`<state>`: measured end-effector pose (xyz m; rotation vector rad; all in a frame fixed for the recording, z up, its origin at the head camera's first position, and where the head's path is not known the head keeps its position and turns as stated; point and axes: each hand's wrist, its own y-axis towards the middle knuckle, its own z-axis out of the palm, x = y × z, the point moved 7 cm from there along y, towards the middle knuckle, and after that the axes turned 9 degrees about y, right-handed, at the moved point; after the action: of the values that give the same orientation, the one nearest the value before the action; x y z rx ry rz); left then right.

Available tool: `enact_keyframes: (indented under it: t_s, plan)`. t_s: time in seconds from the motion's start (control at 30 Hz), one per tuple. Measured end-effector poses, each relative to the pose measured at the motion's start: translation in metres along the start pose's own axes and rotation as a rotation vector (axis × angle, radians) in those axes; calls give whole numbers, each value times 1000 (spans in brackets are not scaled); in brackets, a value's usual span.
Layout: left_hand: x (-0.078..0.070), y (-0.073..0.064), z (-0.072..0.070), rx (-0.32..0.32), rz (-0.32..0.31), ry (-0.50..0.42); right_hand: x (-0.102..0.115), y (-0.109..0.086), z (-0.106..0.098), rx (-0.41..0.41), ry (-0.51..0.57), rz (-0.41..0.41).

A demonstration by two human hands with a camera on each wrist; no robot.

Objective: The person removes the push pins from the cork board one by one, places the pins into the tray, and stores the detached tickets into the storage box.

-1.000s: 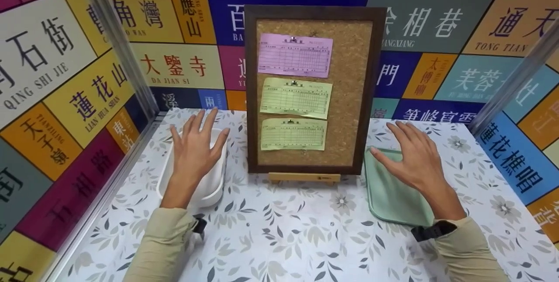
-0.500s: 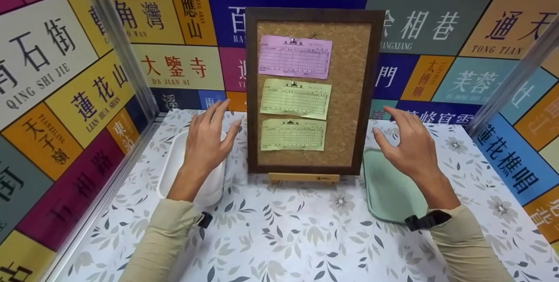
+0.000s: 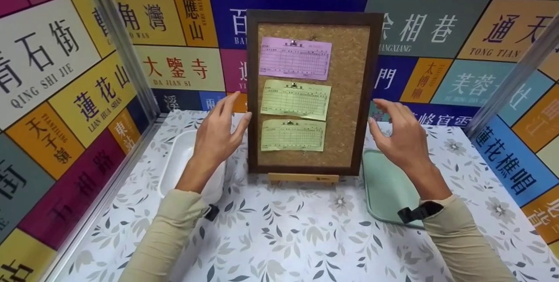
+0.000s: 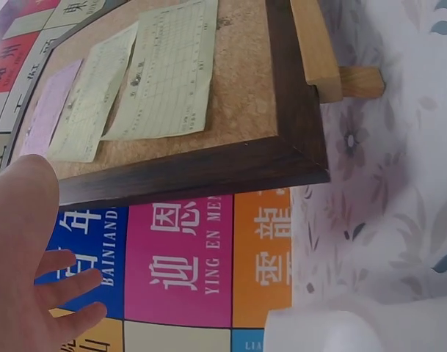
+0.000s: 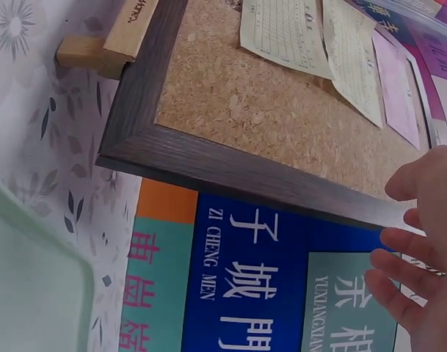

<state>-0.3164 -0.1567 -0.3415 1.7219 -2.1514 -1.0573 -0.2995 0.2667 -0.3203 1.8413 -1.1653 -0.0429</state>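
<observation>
A cork board (image 3: 345,98) in a dark brown frame leans on a small wooden easel (image 3: 304,178) in the head view. Pinned to it, one above another, are a pink slip (image 3: 295,58) and two yellow-green slips, the middle one (image 3: 296,98) and the bottom one (image 3: 292,135). My left hand (image 3: 218,135) is raised beside the board's left edge, fingers extended and thumb toward the frame. On the opposite side, my right hand (image 3: 401,140) is held likewise. Both are unladen; whether either thumb touches the frame I cannot tell.
Under my left forearm stands a white tray (image 3: 172,164), partly covered by it. A green tray (image 3: 384,186) lies below my right hand. The table (image 3: 279,238) has a leaf-patterned cloth. Printed sign panels (image 3: 179,68) wall the back and sides.
Both hands have moved inward and up from over the trays to the two sides of the framed board. The board, slips and trays stay where they were.
</observation>
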Motion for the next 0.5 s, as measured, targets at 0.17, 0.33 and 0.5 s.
enact_keyframes:
  t_s: [0.17,0.33,0.5]
  plan:
    - [-6,9,-2,-3,-8,-12,12,12,3,0,3,-40]
    - [-16,18,-3,0,-6,-12,22,24,7,6,-16,-77]
    - [-27,29,-2,-2,-9,-27,31,35,10,4,-5,-100]
